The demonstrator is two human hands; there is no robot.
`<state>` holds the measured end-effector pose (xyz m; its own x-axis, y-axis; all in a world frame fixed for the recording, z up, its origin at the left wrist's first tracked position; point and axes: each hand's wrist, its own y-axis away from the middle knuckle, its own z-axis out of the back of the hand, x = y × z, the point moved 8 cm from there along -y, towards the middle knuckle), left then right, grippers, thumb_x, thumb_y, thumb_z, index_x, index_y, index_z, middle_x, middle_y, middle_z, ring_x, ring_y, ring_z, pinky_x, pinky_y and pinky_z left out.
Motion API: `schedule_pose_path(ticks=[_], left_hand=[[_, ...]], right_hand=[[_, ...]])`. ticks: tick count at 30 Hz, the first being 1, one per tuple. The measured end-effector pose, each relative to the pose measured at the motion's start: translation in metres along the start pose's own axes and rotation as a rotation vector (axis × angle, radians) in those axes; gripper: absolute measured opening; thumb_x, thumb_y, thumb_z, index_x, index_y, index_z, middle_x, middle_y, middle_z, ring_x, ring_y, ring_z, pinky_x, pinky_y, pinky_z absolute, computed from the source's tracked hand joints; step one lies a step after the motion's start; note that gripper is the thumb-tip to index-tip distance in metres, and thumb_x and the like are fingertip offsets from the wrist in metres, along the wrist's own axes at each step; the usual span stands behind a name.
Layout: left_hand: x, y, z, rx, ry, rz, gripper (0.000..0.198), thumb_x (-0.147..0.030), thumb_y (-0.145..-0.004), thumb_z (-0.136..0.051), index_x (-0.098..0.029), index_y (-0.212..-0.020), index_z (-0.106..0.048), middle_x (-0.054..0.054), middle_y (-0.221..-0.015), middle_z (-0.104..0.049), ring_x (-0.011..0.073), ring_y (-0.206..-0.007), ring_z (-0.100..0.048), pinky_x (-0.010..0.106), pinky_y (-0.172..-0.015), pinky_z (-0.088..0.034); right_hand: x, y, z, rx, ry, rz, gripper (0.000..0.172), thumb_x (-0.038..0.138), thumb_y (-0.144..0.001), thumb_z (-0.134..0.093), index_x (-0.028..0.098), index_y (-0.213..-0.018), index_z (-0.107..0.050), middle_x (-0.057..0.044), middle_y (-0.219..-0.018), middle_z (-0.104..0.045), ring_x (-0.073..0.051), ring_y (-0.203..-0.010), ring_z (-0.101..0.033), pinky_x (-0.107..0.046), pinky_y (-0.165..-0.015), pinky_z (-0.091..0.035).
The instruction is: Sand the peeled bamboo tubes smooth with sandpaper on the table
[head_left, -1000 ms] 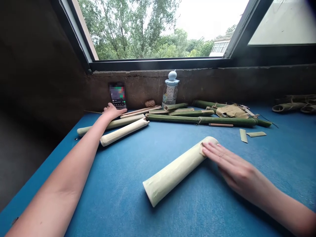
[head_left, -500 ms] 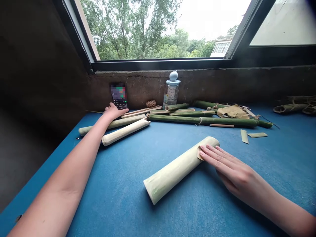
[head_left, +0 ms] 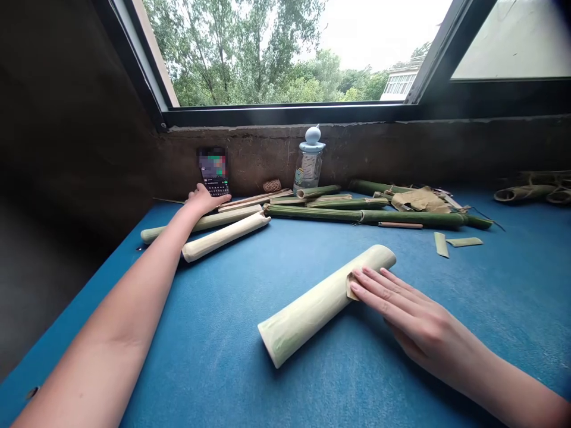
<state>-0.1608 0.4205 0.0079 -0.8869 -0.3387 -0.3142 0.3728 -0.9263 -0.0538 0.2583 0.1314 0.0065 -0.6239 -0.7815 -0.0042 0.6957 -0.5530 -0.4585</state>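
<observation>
A pale, peeled bamboo tube point(head_left: 312, 315) lies slanting on the blue table. Over its far right part rests my right hand point(head_left: 401, 306), its fingers long and close together, pressing a small tan piece of sandpaper point(head_left: 351, 288) against the near side of the tube. The right thumb is hidden beneath the palm. My left hand point(head_left: 203, 201) reaches to the back left, at the foot of a phone point(head_left: 214, 169) leaning on the wall with a keyboard on its screen. Its thumb stretches right along the phone's lower edge, apart from the fingers.
Two pale bamboo lengths point(head_left: 225, 236) lie beside my left forearm. Green bamboo stalks point(head_left: 312, 213) line the back, with a twine ball point(head_left: 271, 185), a bottle point(head_left: 307, 163) and a torn brown sheet point(head_left: 419, 200). Two bamboo slips point(head_left: 464, 242) lie at right, below the window.
My right hand has slid the sandpaper a little toward me and leftward along the bamboo tube. The left hand stays at the phone.
</observation>
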Motion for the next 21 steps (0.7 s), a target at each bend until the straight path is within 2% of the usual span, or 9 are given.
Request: schedule_pose_path(ticks=[5, 7, 12, 17, 21], left_hand=[[0.001, -0.001, 0.000, -0.013, 0.039, -0.008, 0.114, -0.072, -0.063, -0.074, -0.004, -0.146, -0.036, 0.031, -0.143, -0.047, 0.0460, -0.137, -0.040, 0.051, -0.107, -0.039], [0.000, -0.004, 0.001, -0.031, 0.095, -0.007, 0.110, -0.071, -0.065, -0.073, -0.004, -0.145, -0.037, 0.031, -0.142, -0.049, 0.0458, -0.136, -0.042, 0.051, -0.106, -0.040], [-0.003, -0.011, 0.011, -0.130, 0.245, -0.040, 0.091, -0.068, -0.077, -0.065, -0.011, -0.141, -0.038, 0.025, -0.136, -0.057, 0.0390, -0.127, -0.055, 0.045, -0.100, -0.045], [-0.005, -0.014, 0.012, -0.132, 0.227, -0.049, 0.090, -0.068, -0.077, -0.066, -0.010, -0.140, -0.038, 0.026, -0.136, -0.057, 0.0397, -0.127, -0.054, 0.045, -0.100, -0.046], [-0.007, -0.014, 0.014, -0.153, 0.234, -0.058, 0.088, -0.067, -0.079, -0.064, -0.010, -0.139, -0.038, 0.025, -0.136, -0.057, 0.0385, -0.127, -0.055, 0.043, -0.099, -0.046]], right_hand=[[-0.032, 0.007, 0.002, -0.040, 0.044, -0.116, 0.066, -0.002, -0.096, -0.039, 0.022, -0.158, -0.031, -0.007, -0.158, -0.041, -0.024, -0.148, -0.034, -0.046, -0.125, -0.028], [-0.028, 0.006, 0.000, -0.047, 0.041, -0.115, 0.067, -0.002, -0.096, -0.039, 0.021, -0.158, -0.029, -0.008, -0.159, -0.041, -0.024, -0.148, -0.034, -0.046, -0.125, -0.029], [-0.005, -0.001, -0.005, -0.022, 0.003, -0.025, 0.066, -0.005, -0.095, -0.038, 0.018, -0.156, -0.033, -0.008, -0.158, -0.042, -0.024, -0.149, -0.034, -0.044, -0.126, -0.029], [-0.015, 0.000, -0.002, -0.037, 0.029, -0.092, 0.065, -0.004, -0.096, -0.039, 0.019, -0.156, -0.034, -0.008, -0.158, -0.041, -0.024, -0.149, -0.034, -0.046, -0.126, -0.027], [-0.001, -0.004, -0.002, -0.040, -0.039, -0.034, 0.064, -0.004, -0.095, -0.040, 0.016, -0.155, -0.036, -0.010, -0.158, -0.042, -0.025, -0.148, -0.035, -0.044, -0.125, -0.030]])
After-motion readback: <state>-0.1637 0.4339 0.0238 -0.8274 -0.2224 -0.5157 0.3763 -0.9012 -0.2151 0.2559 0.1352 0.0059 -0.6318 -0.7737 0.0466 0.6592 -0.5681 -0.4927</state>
